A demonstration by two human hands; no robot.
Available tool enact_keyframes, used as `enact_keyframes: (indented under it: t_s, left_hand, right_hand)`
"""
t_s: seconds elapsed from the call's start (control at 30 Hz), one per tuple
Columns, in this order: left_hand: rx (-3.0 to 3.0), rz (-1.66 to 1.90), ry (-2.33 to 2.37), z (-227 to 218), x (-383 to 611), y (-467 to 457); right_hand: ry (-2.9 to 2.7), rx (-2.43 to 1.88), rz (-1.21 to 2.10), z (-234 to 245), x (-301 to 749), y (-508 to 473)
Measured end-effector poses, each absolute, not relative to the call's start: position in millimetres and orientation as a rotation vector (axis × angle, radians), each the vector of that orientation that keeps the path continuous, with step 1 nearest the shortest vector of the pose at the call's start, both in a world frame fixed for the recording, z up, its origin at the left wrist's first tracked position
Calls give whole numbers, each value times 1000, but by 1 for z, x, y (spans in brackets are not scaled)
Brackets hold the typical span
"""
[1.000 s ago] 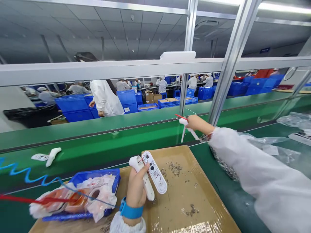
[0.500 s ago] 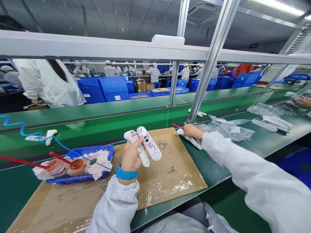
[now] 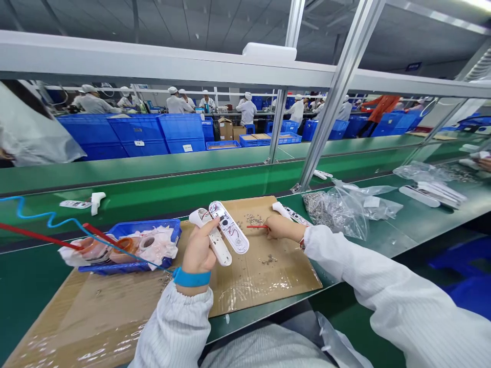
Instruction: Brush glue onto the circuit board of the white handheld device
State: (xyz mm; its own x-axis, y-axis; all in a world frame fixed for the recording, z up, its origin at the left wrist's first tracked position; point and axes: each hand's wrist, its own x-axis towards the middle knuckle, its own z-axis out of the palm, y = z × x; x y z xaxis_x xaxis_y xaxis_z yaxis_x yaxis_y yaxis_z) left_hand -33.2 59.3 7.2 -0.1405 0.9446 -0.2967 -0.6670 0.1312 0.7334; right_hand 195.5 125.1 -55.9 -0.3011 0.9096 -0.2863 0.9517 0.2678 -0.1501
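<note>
My left hand (image 3: 199,250) grips a white handheld device (image 3: 222,235) opened into two halves, one half showing a circuit board and red wires. It is held upright above the cardboard sheet (image 3: 245,286). My right hand (image 3: 278,227) pinches a thin red tool (image 3: 256,226) whose tip points left toward the device, just over loose small screws (image 3: 268,259). Another white device (image 3: 290,213) lies on the green bench just behind my right hand.
A blue tray (image 3: 151,227) with tape rolls and rags sits left on the cardboard, with a red rod and a blue coiled hose (image 3: 49,221) over it. A clear bag of screws (image 3: 337,207) lies right. Metal frame posts (image 3: 330,107) rise behind. People work beyond the conveyor.
My right hand came back from the far right of the bench to the cardboard, left the white device lying behind it, and now holds only the red tool. The view tilted down.
</note>
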Motion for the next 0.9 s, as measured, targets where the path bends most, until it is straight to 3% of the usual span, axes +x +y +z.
enact_keyframes:
  t_s: [0.2,0.47,0.57,0.63,0.7,0.9]
  left_hand:
    - [382,1391,947,12,-27,55]
    - [143,1347,829,17,-25,55]
    - [129,1343,794,20,-18,53]
    - [140,1331,767,23,-13,52]
    - [154,1288,739,27,-8,49]
    - [157,1259,693,37,-4,40]
  right_hand:
    - [2597,1747,-539,-52,195,115]
    - [2967,1872,-614,15,210,76]
    - [3059,1883,-1038,27,198,44]
    - [3104,1747,-1490,28,184,25]
    - [3199,1562,-1717,24,169,12]
    - [3666,1328,-1162,19,144,9]
